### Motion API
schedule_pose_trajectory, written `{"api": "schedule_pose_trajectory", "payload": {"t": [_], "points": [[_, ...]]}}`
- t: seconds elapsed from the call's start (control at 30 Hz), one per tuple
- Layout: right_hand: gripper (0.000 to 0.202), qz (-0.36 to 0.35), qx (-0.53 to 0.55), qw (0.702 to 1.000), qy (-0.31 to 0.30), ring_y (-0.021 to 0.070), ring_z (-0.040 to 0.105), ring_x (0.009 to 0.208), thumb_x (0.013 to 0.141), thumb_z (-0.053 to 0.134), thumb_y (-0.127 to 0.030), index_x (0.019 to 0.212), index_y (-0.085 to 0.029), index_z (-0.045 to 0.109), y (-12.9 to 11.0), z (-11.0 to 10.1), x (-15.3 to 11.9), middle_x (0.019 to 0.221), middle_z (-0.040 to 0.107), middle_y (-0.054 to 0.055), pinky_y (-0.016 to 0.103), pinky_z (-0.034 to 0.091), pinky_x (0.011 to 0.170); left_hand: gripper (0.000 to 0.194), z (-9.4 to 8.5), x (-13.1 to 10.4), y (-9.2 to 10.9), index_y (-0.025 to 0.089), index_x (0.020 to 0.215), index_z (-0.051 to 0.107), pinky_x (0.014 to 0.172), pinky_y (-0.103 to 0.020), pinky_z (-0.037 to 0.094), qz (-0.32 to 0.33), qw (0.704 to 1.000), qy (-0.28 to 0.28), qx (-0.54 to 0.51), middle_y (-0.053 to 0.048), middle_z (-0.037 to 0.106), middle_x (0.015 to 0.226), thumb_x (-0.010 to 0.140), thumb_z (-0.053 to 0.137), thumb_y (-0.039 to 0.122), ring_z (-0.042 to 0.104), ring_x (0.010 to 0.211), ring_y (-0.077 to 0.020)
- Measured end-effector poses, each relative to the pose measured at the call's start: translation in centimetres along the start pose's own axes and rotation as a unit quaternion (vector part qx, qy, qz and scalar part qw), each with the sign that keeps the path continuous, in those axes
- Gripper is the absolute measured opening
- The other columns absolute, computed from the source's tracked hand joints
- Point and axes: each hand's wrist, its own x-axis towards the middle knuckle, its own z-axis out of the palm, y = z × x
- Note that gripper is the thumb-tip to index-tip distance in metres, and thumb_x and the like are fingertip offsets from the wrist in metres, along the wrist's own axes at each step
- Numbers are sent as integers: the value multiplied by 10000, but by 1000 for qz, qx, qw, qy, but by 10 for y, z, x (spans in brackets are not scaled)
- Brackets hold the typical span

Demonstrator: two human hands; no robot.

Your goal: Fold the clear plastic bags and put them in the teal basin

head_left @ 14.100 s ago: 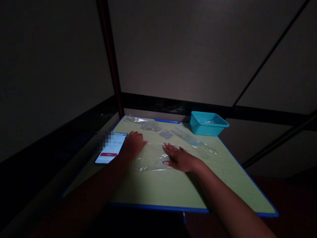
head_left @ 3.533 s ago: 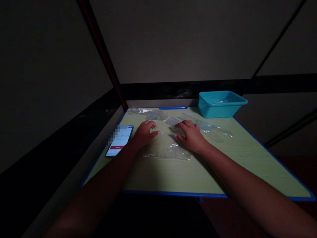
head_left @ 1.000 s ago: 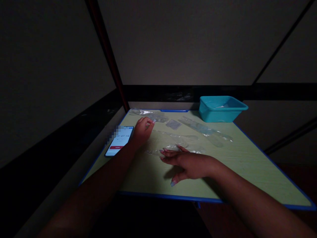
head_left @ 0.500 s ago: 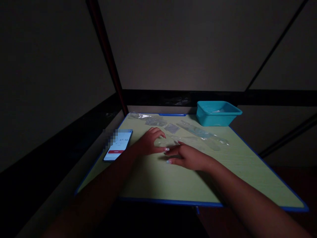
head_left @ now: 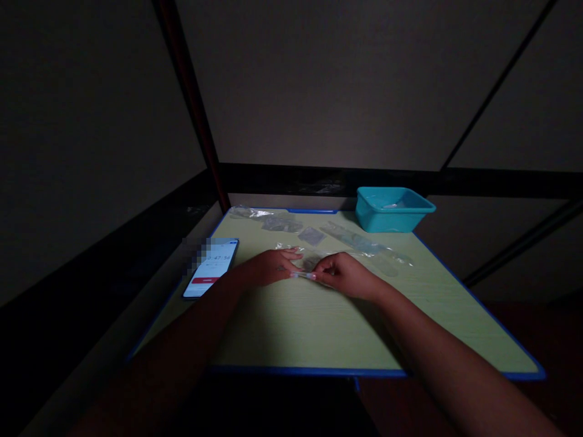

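Observation:
A clear plastic bag (head_left: 311, 263) lies in front of me at mid-table, its near edge drawn up between my thumbs. My left hand (head_left: 273, 267) grips that edge on its left side, with the upper fingers stretched out over the film. On the other side, my right hand (head_left: 348, 274) pinches the same edge between thumb and curled fingers. Farther back lie a small square clear packet (head_left: 312, 235) and a long clear plastic sleeve (head_left: 357, 238) with a bluish tint. The bag's right part is partly hidden behind my right hand.
A phone (head_left: 214, 267) with a lit timer screen lies at the table's left edge. The turquoise basket (head_left: 392, 221) stands at the back right corner, something pale inside. More clear plastic packaging (head_left: 281, 224) lies at the back left. Blue trim edges the table (head_left: 310, 369); walls stand behind and left.
My hands have come from hovering apart over the bag to gripping its near edge. The right fingers have curled into a pinch. The view has shifted slightly.

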Motion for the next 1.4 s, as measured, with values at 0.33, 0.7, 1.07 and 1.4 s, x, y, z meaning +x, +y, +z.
{"api": "schedule_pose_trajectory", "payload": {"t": [0.33, 0.7, 1.07, 1.4], "points": [[194, -10, -3, 1000, -16, 101, 482, 599, 681, 689, -270, 790, -145, 588, 1, -6, 0, 673, 561, -15, 203, 351, 551, 208, -2, 0, -9, 239, 962, 718, 1090, -392, 220, -25, 998, -6, -59, -58, 458, 1364, 788, 618, 297, 273, 1349, -224], [35, -56, -73, 990, -105, 92, 497, 617, 713, 642, -112, 706, -138, 620, -4, 4, -3, 690, 607, -7, 198, 340, 594, 407, -8, 4, 4, 191, 969, 705, 991, -344, 375, -57, 977, 162, -125, -71, 650, 1121, 849, 445, 481, 555, 1102, -212], [111, -22, -191, 966, 174, 189, 540, 877, 819, 540, -204, 839, -159, 639, 30, -12, 14, 891, 644, 79, 294, 376, 795, 116, -6, 1, -15, 184, 732, 639, 833, -323, 422, -185, 955, 215, 82, -32, 664, 790, 699, 600, 288, 590, 831, -194], [124, 62, -234, 965, 97, 211, 508, 908, 758, 610, -249, 868, -192, 619, 38, 3, 23, 880, 631, 54, 321, 286, 757, 93, 1, 0, -19, 173, 610, 564, 681, -273, 410, -180, 968, 175, -9, -10, 593, 674, 622, 612, 252, 539, 725, -174]]}}
